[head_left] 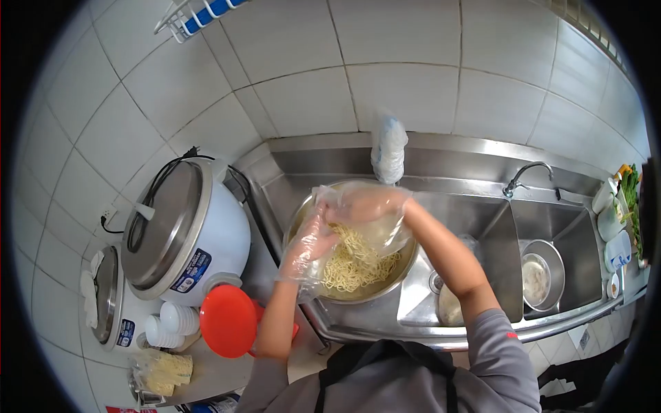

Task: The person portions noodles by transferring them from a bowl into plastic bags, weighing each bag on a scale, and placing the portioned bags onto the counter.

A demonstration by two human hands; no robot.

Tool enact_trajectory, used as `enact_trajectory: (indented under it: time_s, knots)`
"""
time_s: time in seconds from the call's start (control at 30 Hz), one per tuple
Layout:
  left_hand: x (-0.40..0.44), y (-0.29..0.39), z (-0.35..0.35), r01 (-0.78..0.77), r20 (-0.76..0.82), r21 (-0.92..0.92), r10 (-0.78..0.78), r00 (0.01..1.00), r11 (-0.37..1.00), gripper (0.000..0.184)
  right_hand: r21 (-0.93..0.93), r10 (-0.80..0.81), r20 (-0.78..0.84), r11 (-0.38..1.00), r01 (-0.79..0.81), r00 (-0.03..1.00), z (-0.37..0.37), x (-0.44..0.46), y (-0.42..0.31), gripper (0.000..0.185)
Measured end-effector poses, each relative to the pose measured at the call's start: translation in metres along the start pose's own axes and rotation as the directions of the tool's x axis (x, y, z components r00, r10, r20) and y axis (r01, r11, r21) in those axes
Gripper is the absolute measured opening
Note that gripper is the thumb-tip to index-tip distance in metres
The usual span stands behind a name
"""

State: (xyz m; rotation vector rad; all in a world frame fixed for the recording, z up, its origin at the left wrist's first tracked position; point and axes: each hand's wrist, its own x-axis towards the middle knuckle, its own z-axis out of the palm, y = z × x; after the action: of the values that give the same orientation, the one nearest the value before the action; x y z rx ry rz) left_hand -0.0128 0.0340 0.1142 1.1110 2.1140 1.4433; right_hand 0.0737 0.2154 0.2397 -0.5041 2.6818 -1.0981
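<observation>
Yellow noodles (358,270) lie heaped in a large round metal bowl (411,265) at the sink counter. Both of my hands are in loose, clear plastic gloves above the bowl. My left hand (315,242) is at the bowl's left side, its fingers closed around the top of a raised bunch of noodles. Reaching in from the right, my right hand (368,204) meets the left one over the same bunch, fingers curled and partly blurred by the plastic. Strands hang beneath the hands to the heap below.
A plastic-wrapped upright object (390,150) stands behind the bowl. To the right are sink basins with a faucet (527,177) and a metal pot (556,275). A big rice cooker (213,227), a red plastic container (227,321) and stacked white cups (165,327) stand left.
</observation>
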Motion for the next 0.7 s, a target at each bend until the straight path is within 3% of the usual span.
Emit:
enact_trajectory:
  time_s: [0.03, 0.07, 0.1, 0.17, 0.27, 0.3, 0.37, 0.43, 0.47, 0.5, 0.53, 0.6, 0.7]
  knots:
    - [-0.006, 0.063, -0.002, 0.084, 0.019, 0.101, -0.086, 0.996, 0.991, 0.083, -0.004, 0.057, -0.01, 0.998, -0.057, 0.998, -0.012, -0.01, -0.009, 0.06]
    - [-0.001, 0.055, -0.002, 0.011, 0.009, 0.068, -0.011, 1.0, 0.998, 0.081, -0.008, 0.114, -0.019, 0.993, -0.115, 0.993, -0.019, -0.019, -0.013, 0.065]
    - [0.005, 0.046, -0.002, -0.064, -0.007, 0.036, 0.064, 0.998, 0.997, 0.08, 0.118, 0.195, -0.041, 0.975, -0.189, 0.98, -0.02, -0.027, -0.014, 0.069]
    - [0.009, 0.034, -0.001, -0.075, -0.042, -0.006, 0.075, 0.996, 0.997, 0.071, 0.352, 0.349, -0.061, 0.884, -0.307, 0.935, -0.021, -0.043, -0.012, 0.079]
    - [0.011, 0.029, -0.002, 0.002, -0.169, 0.201, 0.032, 0.985, 0.98, 0.068, -0.049, -0.035, -0.377, 0.999, 0.018, 0.925, 0.019, -0.029, 0.061, 0.093]
    - [0.013, 0.041, -0.002, 0.041, -0.202, 0.203, 0.001, 0.979, 0.978, 0.068, 0.121, 0.055, -0.294, 0.993, -0.02, 0.954, 0.032, -0.02, 0.075, 0.106]
    - [0.015, 0.072, -0.001, 0.122, -0.26, 0.205, -0.067, 0.963, 0.971, 0.068, 0.154, 0.093, -0.313, 0.987, -0.046, 0.945, 0.075, 0.007, 0.108, 0.108]
    - [0.028, 0.068, -0.011, 0.009, -0.287, 0.333, 0.093, 0.954, 0.943, 0.069, 0.07, 0.1, -0.528, 0.995, -0.075, 0.843, 0.111, 0.021, 0.102, 0.094]
    - [0.035, 0.066, -0.016, -0.038, -0.293, 0.397, 0.166, 0.942, 0.917, 0.07, 0.182, 0.178, -0.46, 0.978, -0.104, 0.87, 0.115, 0.019, 0.101, 0.087]
    - [0.037, 0.088, -0.021, 0.035, -0.298, 0.376, 0.085, 0.951, 0.926, 0.069, 0.293, 0.249, -0.377, 0.946, -0.14, 0.892, 0.117, 0.014, 0.09, 0.081]
    - [0.044, 0.094, -0.029, -0.008, -0.311, 0.414, 0.15, 0.938, 0.91, 0.068, 0.393, 0.307, -0.283, 0.901, -0.182, 0.909, 0.117, 0.011, 0.083, 0.075]
    - [0.056, 0.104, -0.05, -0.092, -0.336, 0.49, 0.285, 0.898, 0.867, 0.067, 0.245, 0.307, -0.239, 0.937, -0.249, 0.921, 0.112, 0.004, 0.083, 0.068]
    - [0.061, 0.141, -0.085, -0.092, -0.438, 0.5, 0.343, 0.831, 0.861, 0.062, 0.029, 0.3, -0.185, 0.954, -0.3, 0.936, 0.098, -0.009, 0.101, 0.06]
